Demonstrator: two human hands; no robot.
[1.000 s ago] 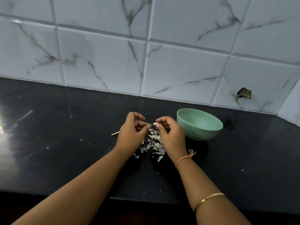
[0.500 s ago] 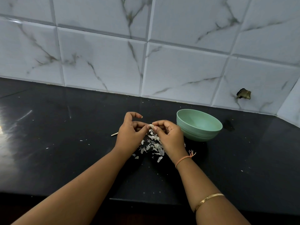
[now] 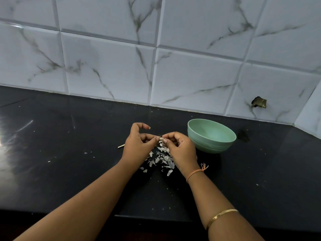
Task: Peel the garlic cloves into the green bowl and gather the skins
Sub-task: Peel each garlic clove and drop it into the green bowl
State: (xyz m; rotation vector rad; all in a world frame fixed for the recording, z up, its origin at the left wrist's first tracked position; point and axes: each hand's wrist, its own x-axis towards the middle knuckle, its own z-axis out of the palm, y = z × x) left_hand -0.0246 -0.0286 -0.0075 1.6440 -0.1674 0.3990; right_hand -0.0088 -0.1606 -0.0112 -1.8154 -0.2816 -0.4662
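- A glossy black counter (image 3: 69,171) is spread under the left hand (image 3: 137,145) and the right hand (image 3: 180,150).
- Pale, grey-veined wall tiles (image 3: 107,66) are set beyond them.
- A thin pale stick (image 3: 121,146) is laid on the counter just left of the left hand.
- A broken hole (image 3: 258,102) in a tile is seen well up and right of the right hand.
- An orange thread (image 3: 196,172) is tied just below the right hand; a gold bangle (image 3: 220,215) is worn further down that arm.

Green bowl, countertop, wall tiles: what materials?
Green bowl: matte, with a ribbed outer wall, probably plastic.
Countertop: black polished stone, likely granite, going by the mirror-like glare at left.
Wall tiles: seemingly glossy ceramic, with marble-look veins, bevelled edges and visible joints.
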